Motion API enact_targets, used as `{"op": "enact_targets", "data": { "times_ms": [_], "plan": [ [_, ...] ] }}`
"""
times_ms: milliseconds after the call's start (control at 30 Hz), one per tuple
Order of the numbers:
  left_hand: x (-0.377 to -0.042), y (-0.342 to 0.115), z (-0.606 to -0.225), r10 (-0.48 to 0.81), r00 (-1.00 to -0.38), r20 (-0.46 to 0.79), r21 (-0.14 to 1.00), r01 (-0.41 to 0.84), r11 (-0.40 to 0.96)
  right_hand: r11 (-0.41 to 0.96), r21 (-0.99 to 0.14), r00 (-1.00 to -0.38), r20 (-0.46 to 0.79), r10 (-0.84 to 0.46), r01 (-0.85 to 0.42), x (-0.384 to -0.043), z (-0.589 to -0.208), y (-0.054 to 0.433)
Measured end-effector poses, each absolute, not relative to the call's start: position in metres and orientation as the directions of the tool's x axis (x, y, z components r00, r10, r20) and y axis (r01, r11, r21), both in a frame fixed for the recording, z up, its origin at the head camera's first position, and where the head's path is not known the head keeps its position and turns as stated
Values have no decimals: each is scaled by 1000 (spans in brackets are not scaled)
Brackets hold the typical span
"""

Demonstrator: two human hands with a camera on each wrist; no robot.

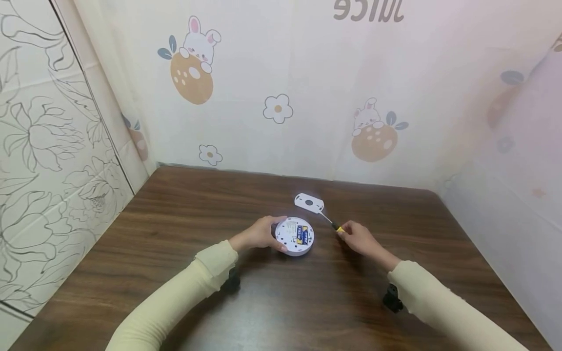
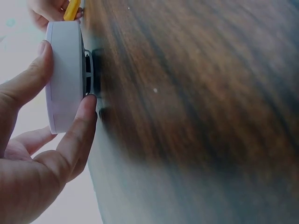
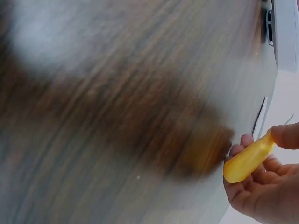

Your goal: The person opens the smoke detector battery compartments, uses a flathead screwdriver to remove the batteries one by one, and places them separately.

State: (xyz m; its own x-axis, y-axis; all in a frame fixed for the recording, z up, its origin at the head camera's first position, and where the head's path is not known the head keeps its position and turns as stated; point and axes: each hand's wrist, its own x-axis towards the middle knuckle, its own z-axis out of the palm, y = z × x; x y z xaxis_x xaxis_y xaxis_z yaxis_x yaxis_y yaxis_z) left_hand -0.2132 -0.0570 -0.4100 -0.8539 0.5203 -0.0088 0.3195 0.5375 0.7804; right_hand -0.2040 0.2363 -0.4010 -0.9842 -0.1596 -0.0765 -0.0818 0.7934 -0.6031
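- Your left hand (image 1: 262, 233) grips the round device (image 1: 286, 239) from its 9 o'clock, fingers clamped round the rim, likely so its battery (image 1: 302, 235) faces up.
- Your right hand (image 1: 359, 237) pinches the screwdriver (image 1: 337, 226), probably for aiming: tip toward 10 o'clock, at the white plate (image 1: 302, 201).

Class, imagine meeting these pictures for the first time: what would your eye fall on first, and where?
Probably the white round device with a blue-and-yellow battery in its upper face, held in the left hand over the dark table. Next, the yellow-handled screwdriver in the right hand, pointing towards a white plate farther back. Behind the table, large rabbits with orange fruit decorate the pale backdrop.
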Motion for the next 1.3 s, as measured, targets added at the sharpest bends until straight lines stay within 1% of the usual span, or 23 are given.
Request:
{"op": "enact_targets", "data": {
  "times_ms": [167, 367, 533, 867, 1100, 1300],
  "plan": [
    [-214, -57, -409, 523, -852, -18, 788, 310, 532, 762, -637, -973, -81, -215, -116, -199, -395, 236],
    [-213, -58, -406, 516, -857, -12, 791, 308, 529, 767, -606, -951, -55, -306, -212, -198, -383, 238],
    [-211, -58, -407, 495, -869, -29, 785, 287, 550, 740, -617, -923, -56, -382, -269, -195, -374, 239],
    [-202, -56, -407, 465, -885, -37, 775, 268, 572, 732, -584, -897, -15, -443, -352, -189, -367, 232],
    [-198, -59, -408, 456, -890, -27, 785, 264, 561, 736, -582, -891, -42, -452, -346, -189, -368, 230],
    [-192, -65, -410, 445, -895, 17, 825, 264, 500, 739, -585, -887, -71, -457, -334, -190, -365, 232]
  ]
}}
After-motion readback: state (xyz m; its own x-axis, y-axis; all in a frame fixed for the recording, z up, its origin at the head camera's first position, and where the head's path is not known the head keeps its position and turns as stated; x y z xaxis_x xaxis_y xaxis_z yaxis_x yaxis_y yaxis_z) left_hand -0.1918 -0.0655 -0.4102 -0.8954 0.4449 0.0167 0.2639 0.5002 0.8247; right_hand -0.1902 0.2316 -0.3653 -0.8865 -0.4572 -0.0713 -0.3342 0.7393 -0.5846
